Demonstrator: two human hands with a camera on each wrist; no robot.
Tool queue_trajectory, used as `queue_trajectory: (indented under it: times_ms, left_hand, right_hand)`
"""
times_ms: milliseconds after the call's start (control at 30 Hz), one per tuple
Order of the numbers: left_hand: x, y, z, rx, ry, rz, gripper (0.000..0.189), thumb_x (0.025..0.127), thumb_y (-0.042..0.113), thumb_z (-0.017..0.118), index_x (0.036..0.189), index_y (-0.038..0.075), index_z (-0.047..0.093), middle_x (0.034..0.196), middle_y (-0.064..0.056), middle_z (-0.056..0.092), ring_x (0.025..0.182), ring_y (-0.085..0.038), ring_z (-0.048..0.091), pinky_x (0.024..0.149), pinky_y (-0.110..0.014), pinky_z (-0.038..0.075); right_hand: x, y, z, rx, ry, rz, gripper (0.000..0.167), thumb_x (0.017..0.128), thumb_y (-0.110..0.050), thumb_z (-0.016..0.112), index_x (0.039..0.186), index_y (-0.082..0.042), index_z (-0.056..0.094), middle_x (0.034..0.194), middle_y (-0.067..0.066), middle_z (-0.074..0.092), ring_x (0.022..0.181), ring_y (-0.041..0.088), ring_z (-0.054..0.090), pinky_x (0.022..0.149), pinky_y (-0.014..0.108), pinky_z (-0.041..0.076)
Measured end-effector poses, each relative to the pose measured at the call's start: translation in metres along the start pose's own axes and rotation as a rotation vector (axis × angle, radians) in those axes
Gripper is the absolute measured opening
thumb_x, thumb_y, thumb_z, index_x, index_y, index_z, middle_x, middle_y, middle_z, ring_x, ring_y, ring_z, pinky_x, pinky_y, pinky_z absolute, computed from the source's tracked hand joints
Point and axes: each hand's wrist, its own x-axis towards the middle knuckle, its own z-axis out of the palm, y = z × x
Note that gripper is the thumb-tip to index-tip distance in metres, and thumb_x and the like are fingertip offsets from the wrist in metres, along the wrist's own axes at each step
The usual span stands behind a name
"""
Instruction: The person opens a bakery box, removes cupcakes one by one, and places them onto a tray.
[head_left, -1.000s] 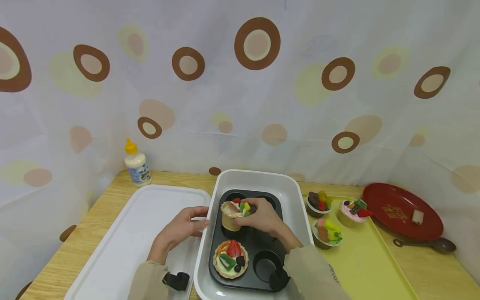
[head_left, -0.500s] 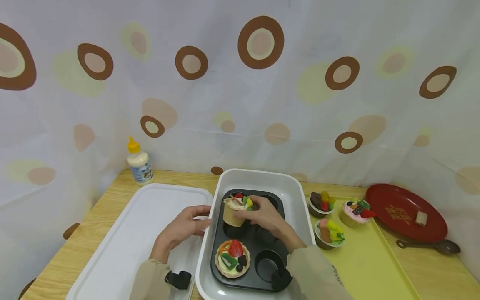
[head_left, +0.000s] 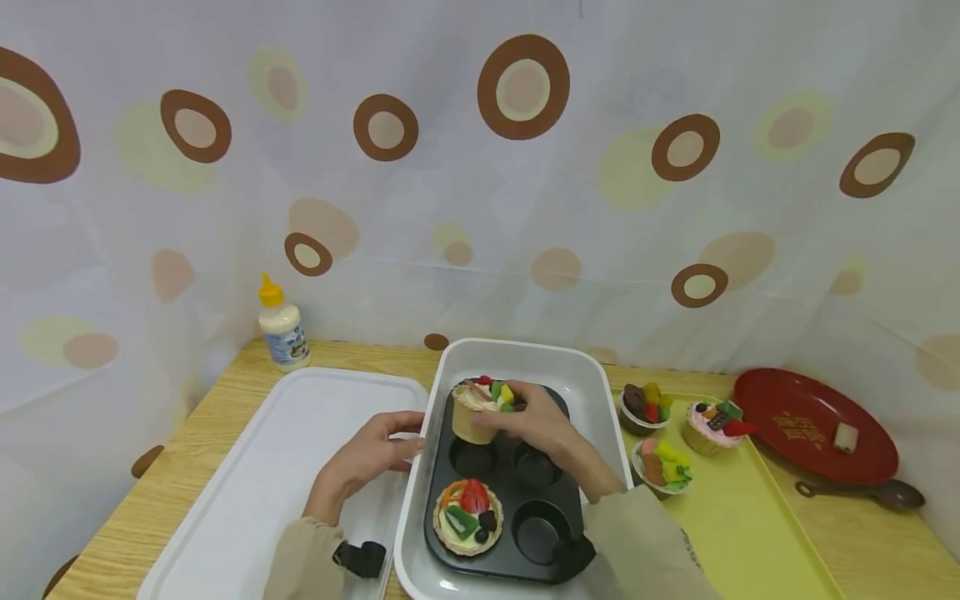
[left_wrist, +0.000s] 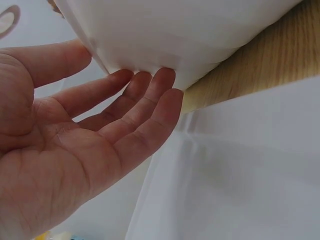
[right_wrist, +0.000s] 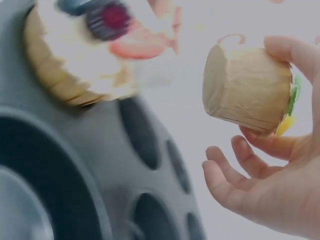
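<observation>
My right hand (head_left: 542,421) pinches a cupcake (head_left: 474,423) with a tan paper cup and fruit-and-cream topping. It is held above the black muffin tin (head_left: 506,487), over the far left part, whose cup it hides. The right wrist view shows thumb and forefinger on the cupcake (right_wrist: 250,87), the other fingers off it. A fruit-topped tart (head_left: 468,518) sits in the near left cup. The tin lies inside a white bin (head_left: 525,358). My left hand (head_left: 371,457) touches the bin's left outer wall; the left wrist view shows its fingertips (left_wrist: 165,80) against that wall.
A flat white tray (head_left: 277,467) lies left of the bin. On the right, a yellow tray (head_left: 738,525) carries several cupcakes (head_left: 660,467). Beyond it are a red plate (head_left: 795,408) with a small pale block and a dark spoon (head_left: 892,494). A yellow-capped bottle (head_left: 285,333) stands back left.
My right hand has lifted the cupcake from the middle left cup and moved it toward the far end of the tin. The left hand has stayed at the bin's side.
</observation>
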Motion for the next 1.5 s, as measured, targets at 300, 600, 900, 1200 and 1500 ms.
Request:
queue_trajectory:
  times_ms: [300,600,900,1200,1500]
  left_hand:
    - [-0.001,-0.002,0.0,-0.004,0.005,-0.004,0.047,0.095,0.008,0.055,0.136,-0.012,0.043,0.134,-0.028,0.049,0.109,-0.03,0.058,0.079,-0.04,0.055]
    - [-0.003,-0.003,-0.001,0.0,0.008,-0.005,0.048,0.095,0.009,0.056,0.137,-0.012,0.042,0.134,-0.027,0.049,0.109,-0.029,0.058,0.08,-0.041,0.055]
    - [-0.003,-0.001,-0.001,0.004,0.004,0.0,0.048,0.095,0.009,0.056,0.137,-0.011,0.043,0.135,-0.027,0.049,0.11,-0.03,0.058,0.081,-0.042,0.055]
    - [-0.001,0.0,0.0,0.011,0.005,0.002,0.047,0.095,0.009,0.056,0.136,-0.011,0.043,0.134,-0.027,0.049,0.109,-0.03,0.058,0.08,-0.042,0.055]
    - [0.0,0.001,0.001,0.01,0.006,-0.005,0.048,0.095,0.01,0.057,0.137,-0.01,0.044,0.134,-0.026,0.05,0.109,-0.029,0.058,0.081,-0.042,0.055]
  right_hand:
    - [-0.015,-0.017,-0.031,-0.051,0.009,-0.053,0.055,0.08,-0.037,0.075,0.12,-0.004,0.058,0.107,0.01,0.059,0.089,0.022,0.056,0.079,0.033,0.049]
    - [-0.036,-0.01,-0.05,-0.171,0.061,0.016,0.064,0.079,-0.042,0.074,0.127,-0.005,0.053,0.115,0.01,0.056,0.097,0.025,0.053,0.079,0.035,0.049]
    - [-0.059,0.002,-0.073,-0.111,0.149,-0.035,0.066,0.083,-0.03,0.074,0.135,0.0,0.046,0.121,0.017,0.054,0.097,0.028,0.055,0.076,0.034,0.05]
    - [-0.081,0.019,-0.103,-0.174,0.178,0.018,0.073,0.087,-0.031,0.069,0.143,0.002,0.035,0.113,0.025,0.057,0.091,0.027,0.06,0.069,0.035,0.05]
    - [-0.106,0.039,-0.132,-0.247,0.22,0.079,0.077,0.09,-0.032,0.066,0.145,0.007,0.028,0.148,0.032,0.025,0.123,0.052,0.042,0.091,0.058,0.045]
